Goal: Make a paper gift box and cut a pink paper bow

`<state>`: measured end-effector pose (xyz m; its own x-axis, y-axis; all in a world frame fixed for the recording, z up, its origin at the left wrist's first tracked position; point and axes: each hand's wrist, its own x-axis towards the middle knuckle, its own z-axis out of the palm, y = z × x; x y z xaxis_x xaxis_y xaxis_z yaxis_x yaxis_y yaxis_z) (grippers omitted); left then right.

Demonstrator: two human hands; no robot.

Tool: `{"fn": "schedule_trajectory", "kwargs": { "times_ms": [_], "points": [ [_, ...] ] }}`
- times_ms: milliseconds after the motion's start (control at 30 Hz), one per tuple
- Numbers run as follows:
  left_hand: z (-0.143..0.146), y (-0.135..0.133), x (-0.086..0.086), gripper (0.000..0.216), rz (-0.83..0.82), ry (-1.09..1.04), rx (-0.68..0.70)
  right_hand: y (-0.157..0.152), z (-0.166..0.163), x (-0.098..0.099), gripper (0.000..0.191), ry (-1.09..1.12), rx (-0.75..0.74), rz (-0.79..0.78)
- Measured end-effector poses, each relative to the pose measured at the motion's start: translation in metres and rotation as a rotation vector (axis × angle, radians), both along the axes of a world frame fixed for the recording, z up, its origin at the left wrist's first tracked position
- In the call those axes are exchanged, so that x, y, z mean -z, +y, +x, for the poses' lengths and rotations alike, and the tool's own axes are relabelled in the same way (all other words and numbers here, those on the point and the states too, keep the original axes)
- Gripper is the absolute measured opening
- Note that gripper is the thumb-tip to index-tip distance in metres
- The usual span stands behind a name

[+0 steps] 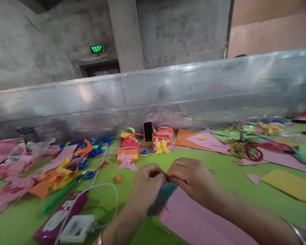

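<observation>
My left hand point(150, 182) and my right hand point(191, 175) meet at the middle of the table, fingertips pinched together on the top edge of a teal paper piece point(165, 195). The piece hangs below the fingers, and part of it is hidden behind my left hand. Under my right forearm a large pink paper sheet point(193, 217) lies on the green tabletop, its corner touching the teal piece. Just beyond the hands stand small paper bags: an orange one with a pink bow point(127, 157) and a pink one with a yellow bow point(162, 144).
A purple power strip point(58, 219) with a white charger point(78, 228) and cable sits at near left. Paper scraps point(58, 175) and scissors crowd the left. Red-and-yellow-handled scissors point(255, 153) and a yellow sheet point(290, 185) lie right. A perforated metal screen point(206, 90) borders the back.
</observation>
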<state>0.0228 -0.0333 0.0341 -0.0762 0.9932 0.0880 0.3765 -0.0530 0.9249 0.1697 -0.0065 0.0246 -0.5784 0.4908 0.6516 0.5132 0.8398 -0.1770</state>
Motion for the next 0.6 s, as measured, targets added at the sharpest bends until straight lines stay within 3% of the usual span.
{"fn": "schedule_trajectory", "kwargs": {
  "times_ms": [200, 300, 433, 600],
  "points": [
    [0.004, -0.006, -0.003, 0.012, 0.048, 0.068, 0.014, 0.003, 0.011, -0.016, 0.013, 0.057, -0.122, -0.518],
    [0.006, -0.007, -0.004, 0.014, 0.055, 0.087, 0.028, 0.007, 0.015, -0.021, 0.011, 0.051, -0.155, -0.695],
    [0.006, -0.007, -0.003, 0.014, 0.073, 0.093, 0.068, 0.008, 0.014, -0.019, 0.007, 0.141, -0.118, -0.794],
    [0.006, -0.007, -0.004, 0.015, 0.058, 0.032, 0.060, 0.004, 0.009, -0.015, 0.003, 0.203, -0.086, -0.809]
  ]
}}
